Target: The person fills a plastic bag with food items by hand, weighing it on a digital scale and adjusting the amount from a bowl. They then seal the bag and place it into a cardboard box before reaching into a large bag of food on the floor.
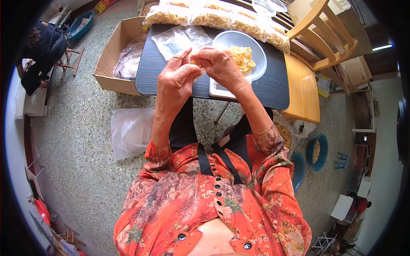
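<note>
My left hand (176, 83) and my right hand (220, 66) meet above the near part of a dark table. Both are closed, thumbs and fingers pinched close together. A pale bit shows between the fingertips, too small and overexposed to name. Just beyond lie flat clear plastic bags (164, 40). Right of my right hand, a pale round bowl (259, 64) holds crinkled yellow dried pieces (242, 59). The bowl rests on a white scale (218, 90), partly covered by my right forearm.
Filled bags of dried pieces (209, 18) line the table's (273, 91) far side. A cardboard box (106, 68) with plastic inside stands left. At right are a wooden chair (305, 89) and blue basins (317, 151). Another person (45, 47) sits at far left. A plastic bag (132, 132) lies on the floor.
</note>
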### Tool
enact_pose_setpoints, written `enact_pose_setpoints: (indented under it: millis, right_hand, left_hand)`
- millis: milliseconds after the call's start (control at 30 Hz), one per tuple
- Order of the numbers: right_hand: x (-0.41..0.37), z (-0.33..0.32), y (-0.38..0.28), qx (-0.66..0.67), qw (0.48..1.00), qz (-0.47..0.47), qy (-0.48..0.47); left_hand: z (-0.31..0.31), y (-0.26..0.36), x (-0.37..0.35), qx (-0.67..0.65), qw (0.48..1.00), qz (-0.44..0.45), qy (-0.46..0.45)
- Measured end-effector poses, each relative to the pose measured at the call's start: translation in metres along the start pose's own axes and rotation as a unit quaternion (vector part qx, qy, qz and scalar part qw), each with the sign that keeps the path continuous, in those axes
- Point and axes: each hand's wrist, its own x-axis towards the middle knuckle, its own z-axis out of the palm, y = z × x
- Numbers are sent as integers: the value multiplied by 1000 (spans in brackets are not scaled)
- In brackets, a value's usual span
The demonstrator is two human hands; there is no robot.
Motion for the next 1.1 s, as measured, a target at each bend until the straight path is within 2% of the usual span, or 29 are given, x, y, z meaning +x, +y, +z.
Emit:
enact_pose_setpoints:
  millis: [67,167,233,333,500,567,667,767,800,933,1000,1100]
  right_hand:
    - [7,1,5,-76,995,-40,-53]
    - [13,8,7,-157,984,3,-78]
    - [11,8,3,-150,987,2,-61]
    - [6,5,-5,-124,990,-20,57]
    - [1,-27,0,-11,992,21,124]
    - [-4,-47,21,-89,986,12,141]
    - [-16,-78,44,-171,978,90,77]
    - [-21,-90,52,-244,968,51,33]
    - [-23,-92,54,-241,966,93,-7]
    - [-20,-83,54,-239,965,84,-70]
    - [-16,-77,54,-309,944,57,-104]
    - [-16,-70,62,-314,936,82,-135]
  left_hand:
    - [1,0,0,0,1000,-1,-3]
    - [1,-1,0,0,1000,11,-15]
    - [-1,1,1,15,1000,-5,-22]
    - [-3,-1,1,16,1000,-11,-8]
    - [-4,-5,2,41,999,17,3]
    - [-5,-4,1,46,999,28,9]
    - [-6,-4,1,29,999,13,11]
    - [-6,-5,2,40,999,23,9]
    - [-6,-4,1,39,999,14,4]
    - [-6,-1,0,21,1000,-13,-6]
    - [-5,1,0,30,999,-8,-9]
    - [-6,1,0,33,999,-6,-9]
